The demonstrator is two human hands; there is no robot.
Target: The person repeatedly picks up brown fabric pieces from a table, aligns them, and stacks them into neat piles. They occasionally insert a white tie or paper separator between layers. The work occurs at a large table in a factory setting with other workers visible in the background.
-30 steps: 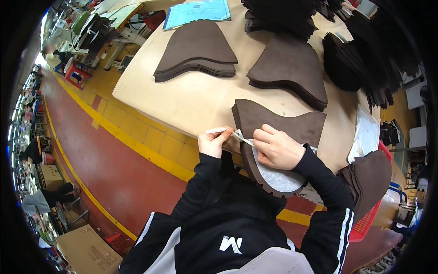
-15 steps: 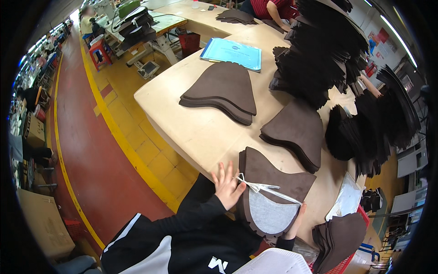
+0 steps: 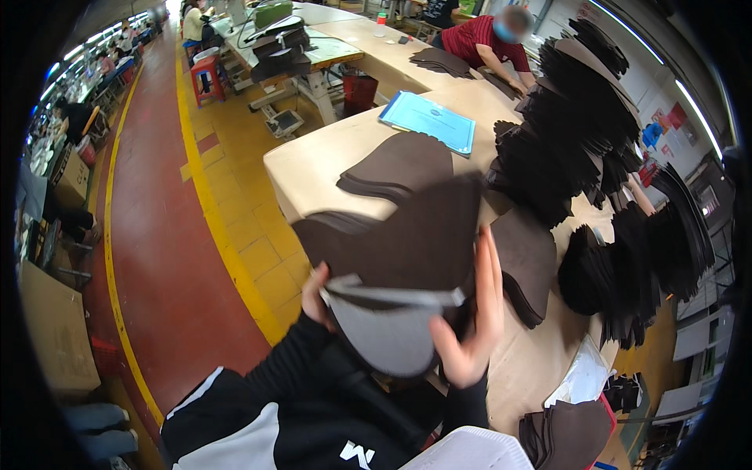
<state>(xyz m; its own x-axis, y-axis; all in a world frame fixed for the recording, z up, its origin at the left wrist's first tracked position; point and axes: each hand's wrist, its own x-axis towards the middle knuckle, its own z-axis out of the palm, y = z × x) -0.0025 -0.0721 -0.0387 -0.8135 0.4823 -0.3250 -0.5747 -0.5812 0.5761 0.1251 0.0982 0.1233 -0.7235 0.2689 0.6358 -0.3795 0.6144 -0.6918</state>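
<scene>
A thick bundle of dark brown cut panels (image 3: pixel 392 243) is between my two hands, lifted and tilted at the table's near edge, slightly blurred. A white tie strip (image 3: pixel 392 296) runs across it, and a light grey panel (image 3: pixel 384 333) shows on its near rounded end. My left hand (image 3: pixel 315 294) grips the left side, its fingers mostly hidden behind the bundle. Against the right side lies my right hand (image 3: pixel 474 329), fingers straight along the edge and thumb over the grey panel. Just beyond sit two brown panel stacks, one farther off (image 3: pixel 407 160), one to the right (image 3: pixel 523 254).
A blue folder (image 3: pixel 431 119) lies farther back on the table (image 3: pixel 294 168). Tall piles of dark panels (image 3: pixel 572 117) crowd the right side. Another brown stack (image 3: pixel 568 435) is near a red crate at lower right. Across the table a person in red (image 3: pixel 486 47) handles panels.
The tied bundle has come up off the table and turned, its pointed end now toward the far right. My right hand has come up along its side; my left has moved to its left edge.
</scene>
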